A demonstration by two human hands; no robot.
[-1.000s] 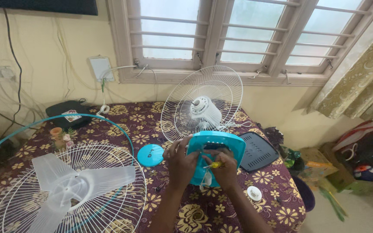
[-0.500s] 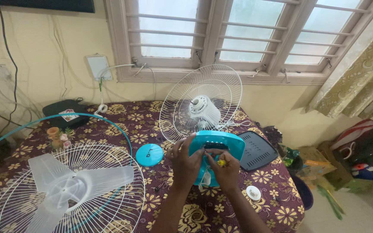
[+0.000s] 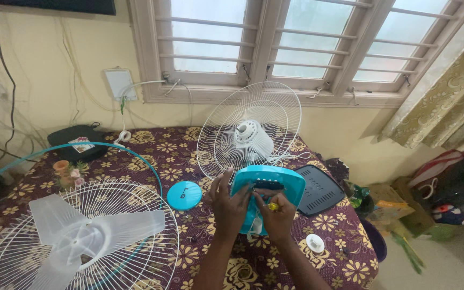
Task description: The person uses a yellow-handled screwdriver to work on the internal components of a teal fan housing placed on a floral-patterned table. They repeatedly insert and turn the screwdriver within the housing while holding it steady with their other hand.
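Note:
A turquoise fan base (image 3: 275, 185) is tilted up on the floral tablecloth, its underside facing me. My left hand (image 3: 229, 207) grips its left edge. My right hand (image 3: 276, 215) holds a screwdriver with a yellow handle (image 3: 272, 206) against the base. Behind the base stands the white rear fan guard with the motor (image 3: 251, 137). A round turquoise cap (image 3: 184, 195) lies just left of my left hand.
The front wire guard with a translucent fan blade (image 3: 81, 236) lies at the near left, with a turquoise ring (image 3: 81, 147) behind it. A black grille panel (image 3: 319, 189) and a small white knob (image 3: 314, 243) sit at the right. Clutter fills the floor by the curtain (image 3: 447, 113).
My hands have shifted slightly on the base, and the view has moved a little. The base stays tilted in the same place.

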